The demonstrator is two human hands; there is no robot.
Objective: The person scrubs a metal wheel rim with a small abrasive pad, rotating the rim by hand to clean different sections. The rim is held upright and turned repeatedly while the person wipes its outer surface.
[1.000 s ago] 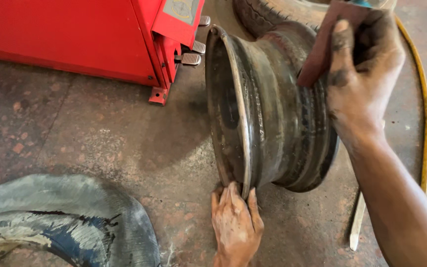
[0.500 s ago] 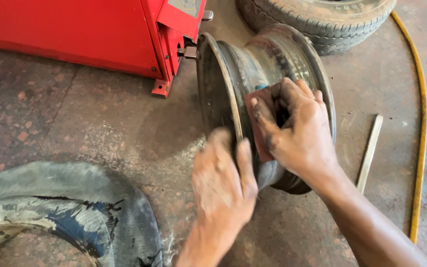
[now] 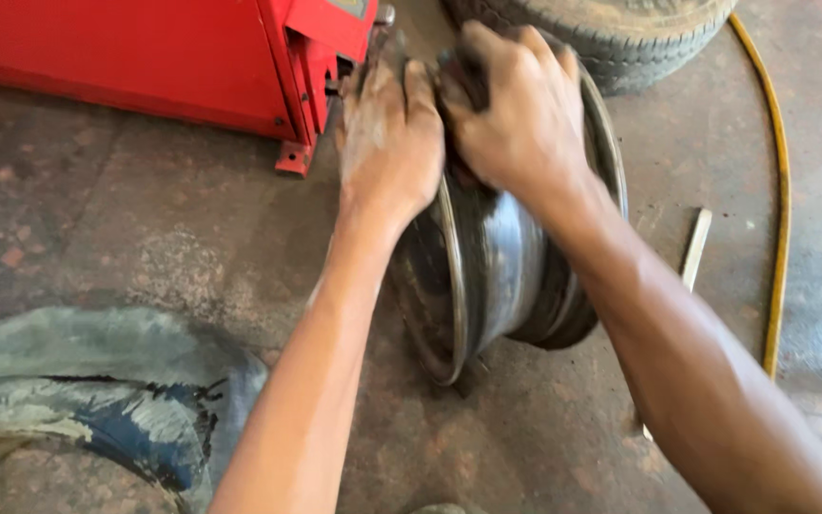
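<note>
Gripping the top of the upright steel wheel rim (image 3: 487,276), the left hand (image 3: 390,133) and right hand (image 3: 525,114) were both closed on it. It looked heavy, rigid and grimy; its edges beneath the palms offered the surest hold.

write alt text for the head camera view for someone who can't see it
Seen from above, a person's left hand and right hand grip the top of a bare steel wheel rim standing on edge on a stained concrete floor. A red machine, a tyre and a yellow hose lie around it.
</note>
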